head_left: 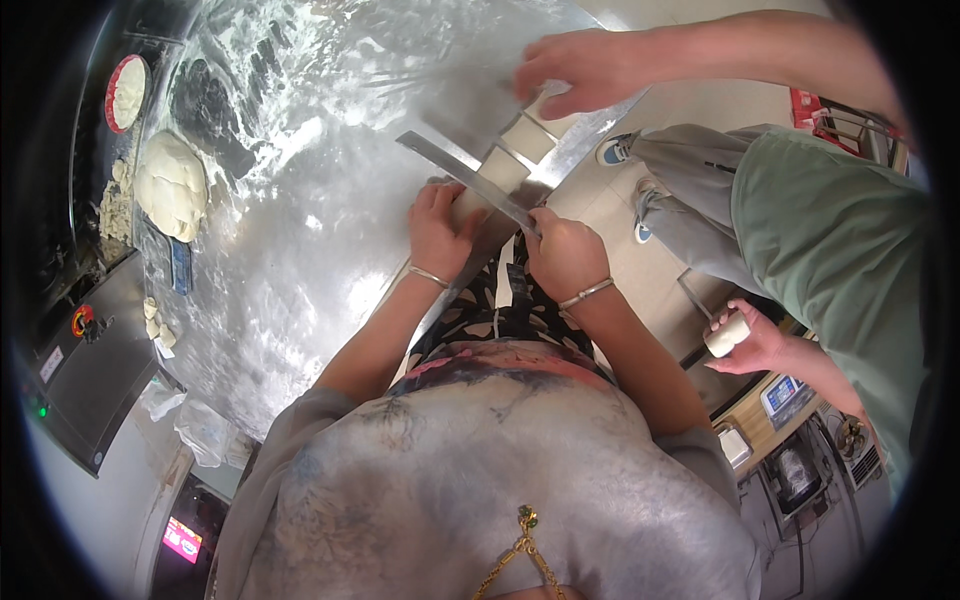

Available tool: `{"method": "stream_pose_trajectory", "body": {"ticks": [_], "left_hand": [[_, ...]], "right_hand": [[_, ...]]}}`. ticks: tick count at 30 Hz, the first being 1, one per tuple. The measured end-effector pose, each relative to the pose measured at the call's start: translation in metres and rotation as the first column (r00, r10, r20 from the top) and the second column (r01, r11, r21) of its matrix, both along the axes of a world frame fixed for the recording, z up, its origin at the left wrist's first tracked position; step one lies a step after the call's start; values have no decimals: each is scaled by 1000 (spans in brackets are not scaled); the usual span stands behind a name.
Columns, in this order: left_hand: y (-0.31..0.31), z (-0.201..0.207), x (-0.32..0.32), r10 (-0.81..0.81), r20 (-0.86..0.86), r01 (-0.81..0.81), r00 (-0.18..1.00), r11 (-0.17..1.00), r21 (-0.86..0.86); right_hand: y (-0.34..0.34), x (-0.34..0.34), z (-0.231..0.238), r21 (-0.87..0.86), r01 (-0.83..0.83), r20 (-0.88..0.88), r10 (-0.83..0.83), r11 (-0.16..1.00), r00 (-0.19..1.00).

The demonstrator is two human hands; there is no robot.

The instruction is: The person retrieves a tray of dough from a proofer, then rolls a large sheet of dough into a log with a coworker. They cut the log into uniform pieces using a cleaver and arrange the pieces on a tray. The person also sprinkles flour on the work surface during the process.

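Note:
My right hand (567,260) grips the handle of a long flat-bladed knife (440,156), its blade slanting to the far left across a roll of white dough. My left hand (440,228) curls over the near end of the dough roll (467,207), its fingers close to the blade. Just beyond the knife lie cut dough pieces (504,170) in a row along the table edge. Over the far end of that row hovers a co-worker's hand (590,68). The co-worker's other hand (765,340) holds a dough piece (727,335), away from the table.
Flour covers the metal table (330,230). At its left are a large dough lump (172,187), a red-rimmed bowl of flour (127,94), a dark phone-like object (180,265) and small dough scraps (155,325). The co-worker stands at the right, near a scale (783,394).

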State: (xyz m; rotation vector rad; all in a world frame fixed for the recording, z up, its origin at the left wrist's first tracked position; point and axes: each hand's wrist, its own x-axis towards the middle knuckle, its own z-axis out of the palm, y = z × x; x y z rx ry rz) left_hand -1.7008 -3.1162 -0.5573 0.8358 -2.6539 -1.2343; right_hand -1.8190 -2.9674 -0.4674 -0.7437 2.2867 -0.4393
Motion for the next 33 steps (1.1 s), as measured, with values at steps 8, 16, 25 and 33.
{"method": "stream_pose_trajectory", "body": {"ticks": [8, 16, 25, 33], "left_hand": [[0, -6, -3, -3, -23, 4, 1000, 1000, 19], [3, 1, 8, 100, -97, -87, 990, 988, 125], [0, 13, 48, 42, 5, -42, 999, 999, 31], [-6, 8, 45, -9, -94, 8, 996, 1000, -15]], "right_hand": [[-31, -9, -30, 212, -79, 69, 66, 974, 995], [-26, -14, -20, 55, -53, 50, 50, 997, 998], [9, 24, 29, -160, -64, 72, 77, 985, 994], [1, 38, 14, -67, -27, 28, 29, 997, 999]]}}
